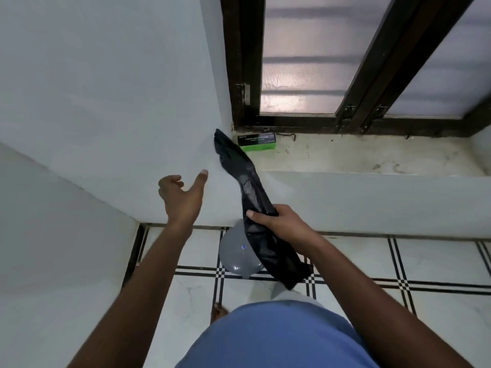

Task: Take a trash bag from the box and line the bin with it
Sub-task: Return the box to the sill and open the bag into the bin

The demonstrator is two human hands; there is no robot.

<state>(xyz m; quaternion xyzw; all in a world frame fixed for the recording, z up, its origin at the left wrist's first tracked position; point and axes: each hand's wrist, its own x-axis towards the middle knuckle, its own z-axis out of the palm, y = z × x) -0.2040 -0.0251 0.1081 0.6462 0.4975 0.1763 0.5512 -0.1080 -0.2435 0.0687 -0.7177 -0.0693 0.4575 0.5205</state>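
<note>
The window [345, 62], dark-framed with frosted panes, fills the upper right of the view, and everything else can be placed from it. Directly below it runs the pale, stained windowsill [372, 155], and below the sill the white wall drops to a tiled floor [398, 261] crossed by black lines.

On that floor, below the window's left corner, stands the grey bin [233, 253]. Its domed lid appears to be on, and no liner shows around it. Much of it is hidden behind the bag, so its rim cannot be made out.

The black trash bag [247, 179] is already out of its box. It hangs as a long, still-folded strip from just under the window's left corner down across the bin. The right hand [276, 221] is clamped around its middle, fingers curled over the plastic. The left hand [183, 195], further left of the window, holds nothing; its fingers are spread apart and relaxed, near the bag's upper end but not touching it.

The green and black box [256, 142] sits on the sill at the window's lower left corner, beside the bag's top end.

By this showing, the taking step is done. What seems left is shaking the bag open, getting the bin's top clear, and fitting the bag inside and over the rim.
</note>
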